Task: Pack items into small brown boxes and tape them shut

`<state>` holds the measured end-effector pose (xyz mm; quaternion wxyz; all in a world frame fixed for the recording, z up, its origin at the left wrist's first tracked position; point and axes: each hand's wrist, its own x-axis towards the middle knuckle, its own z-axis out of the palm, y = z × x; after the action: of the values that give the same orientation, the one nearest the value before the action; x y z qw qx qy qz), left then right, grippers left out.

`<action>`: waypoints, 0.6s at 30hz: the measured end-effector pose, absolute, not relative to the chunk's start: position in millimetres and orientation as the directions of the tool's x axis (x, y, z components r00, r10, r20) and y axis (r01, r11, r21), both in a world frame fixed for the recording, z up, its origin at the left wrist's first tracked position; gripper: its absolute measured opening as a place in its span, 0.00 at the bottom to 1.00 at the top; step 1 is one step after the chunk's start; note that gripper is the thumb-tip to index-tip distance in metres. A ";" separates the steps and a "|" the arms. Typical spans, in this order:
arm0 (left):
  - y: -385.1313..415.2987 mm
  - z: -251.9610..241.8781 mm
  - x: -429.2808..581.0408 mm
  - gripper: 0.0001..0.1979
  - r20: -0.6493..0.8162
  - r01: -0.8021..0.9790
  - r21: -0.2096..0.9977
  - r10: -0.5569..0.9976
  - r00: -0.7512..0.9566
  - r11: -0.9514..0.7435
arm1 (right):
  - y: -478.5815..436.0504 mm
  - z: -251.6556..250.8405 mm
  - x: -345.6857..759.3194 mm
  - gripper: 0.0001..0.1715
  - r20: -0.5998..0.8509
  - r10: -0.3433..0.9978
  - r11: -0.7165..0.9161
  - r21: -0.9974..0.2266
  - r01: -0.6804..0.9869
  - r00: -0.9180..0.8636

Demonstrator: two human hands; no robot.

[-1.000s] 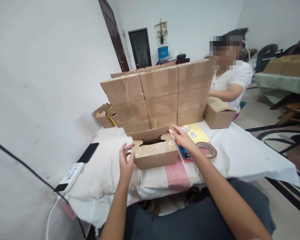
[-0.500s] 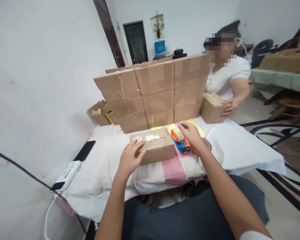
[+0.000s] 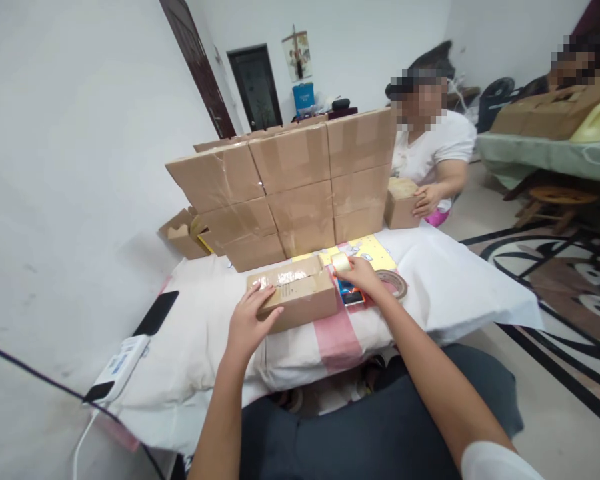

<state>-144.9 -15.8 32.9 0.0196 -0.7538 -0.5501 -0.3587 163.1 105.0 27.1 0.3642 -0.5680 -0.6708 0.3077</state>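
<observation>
A small cardboard box (image 3: 300, 300) with closed flaps lies on the cloth-covered table (image 3: 460, 293) in front of me. My left hand (image 3: 250, 320) rests flat on its left top, pressing it down. My right hand (image 3: 363, 275) grips a tape dispenser (image 3: 347, 283) with a pale roll, right beside the box's right end. A brown tape roll (image 3: 395, 283) lies flat just right of that hand.
A wall of stacked sealed cartons (image 3: 290, 187) stands behind the box. A person in a white shirt (image 3: 430, 150) holds another carton (image 3: 400, 203) at the far right. A black phone (image 3: 155, 313) and a white power bank (image 3: 117, 367) lie at the left. An open box (image 3: 183, 233) sits by the wall.
The box's flaps went from open to closed and my left hand came down on top. My right hand took hold of the tape dispenser. The view drifted, shifting everything left.
</observation>
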 end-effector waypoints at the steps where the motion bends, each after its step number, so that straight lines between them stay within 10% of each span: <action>1: -15.1 31.8 -145.2 0.21 0.573 0.845 0.356 0.808 0.141 -0.400 | 103.0 29.1 164.9 0.12 0.184 0.978 0.207 -0.863 0.461 -0.096; 7: -7.5 29.8 -154.0 0.20 0.628 0.830 0.267 0.741 0.236 -0.490 | 90.2 44.1 173.8 0.22 0.230 0.973 0.230 -0.972 -0.047 0.007; 12: -21.5 36.7 -131.1 0.13 0.726 0.875 0.170 0.658 0.200 -0.454 | 75.8 64.2 174.8 0.20 0.378 0.918 0.390 -0.916 -0.098 0.116; 15: -37.1 36.8 -79.0 0.08 0.710 0.728 0.496 0.703 -0.027 -0.473 | 63.0 76.9 170.0 0.19 0.439 0.885 0.463 -0.859 -0.217 0.154; 18: -44.2 36.2 -18.1 0.14 0.369 0.423 0.833 0.928 0.054 -0.356 | 50.2 86.9 165.5 0.17 0.448 0.874 0.486 -0.812 -0.323 0.189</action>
<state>-18.1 -44.2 36.2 -0.2676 -0.6749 -0.5005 -0.4716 165.5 50.2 86.9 0.7157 -0.2866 -0.4803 0.4183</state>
